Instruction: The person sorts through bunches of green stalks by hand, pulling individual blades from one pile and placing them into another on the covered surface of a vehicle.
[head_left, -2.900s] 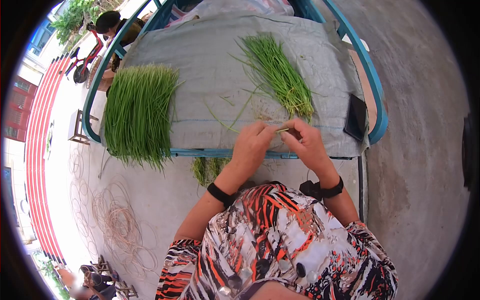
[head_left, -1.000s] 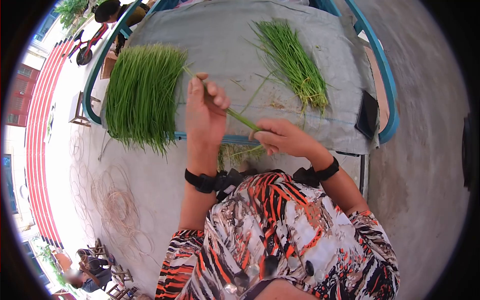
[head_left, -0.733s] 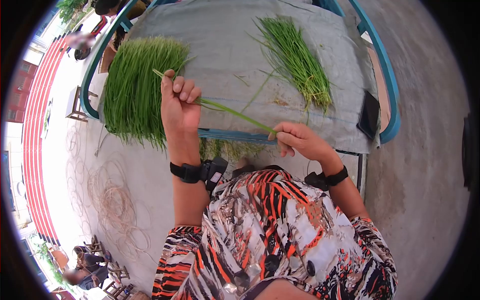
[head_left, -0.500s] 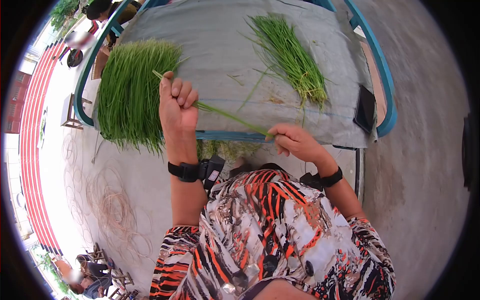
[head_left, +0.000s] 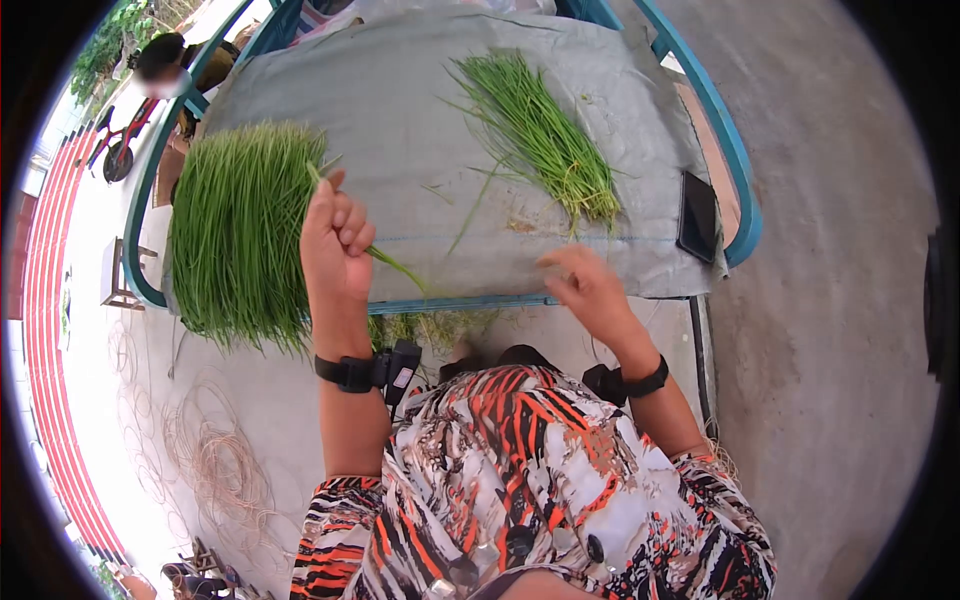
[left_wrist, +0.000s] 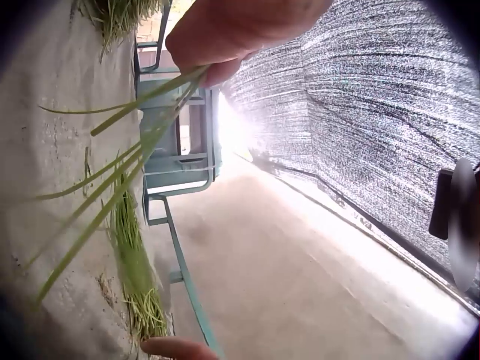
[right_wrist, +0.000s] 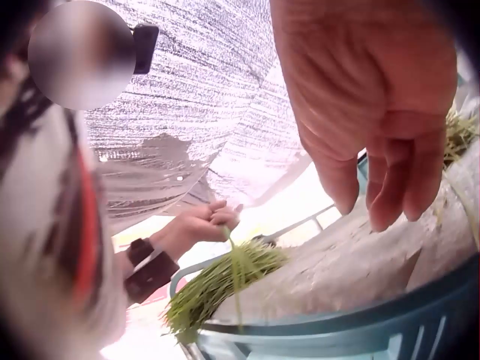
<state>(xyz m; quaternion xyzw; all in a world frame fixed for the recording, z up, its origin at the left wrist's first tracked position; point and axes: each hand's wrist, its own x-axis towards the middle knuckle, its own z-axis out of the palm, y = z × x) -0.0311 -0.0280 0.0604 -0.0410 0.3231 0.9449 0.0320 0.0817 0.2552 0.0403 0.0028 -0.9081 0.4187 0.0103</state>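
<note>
**Left hand (head_left: 337, 240) pinches a few slender green stalks (head_left: 398, 265) at the near left**

The head view leaves the held stalks short and partly hidden; the left wrist view shows several blades fanning below the pinching fingertips, with silvery crinkled sheeting (left_wrist: 352, 82) to the right. The right wrist view shows the right hand (head_left: 592, 295) from the palm side, fingers loosely bent and slightly apart, thumb hidden.

The held stalks are thin and bright green, their pale ends poking above the left thumb and the blades trailing to the right. They are in front of the right edge of a broad, thick pile of long green stalks (head_left: 245, 235); whether they touch it, I cannot tell.

That pile overhangs the near edge of a grey woven cloth (head_left: 400, 90). The cloth runs rightward, strewn with scraps, to a smaller slanting green bunch (head_left: 540, 140). A black phone (head_left: 698, 215) lies at the right edge, beside a teal tubular rail (head_left: 742, 180).
</note>
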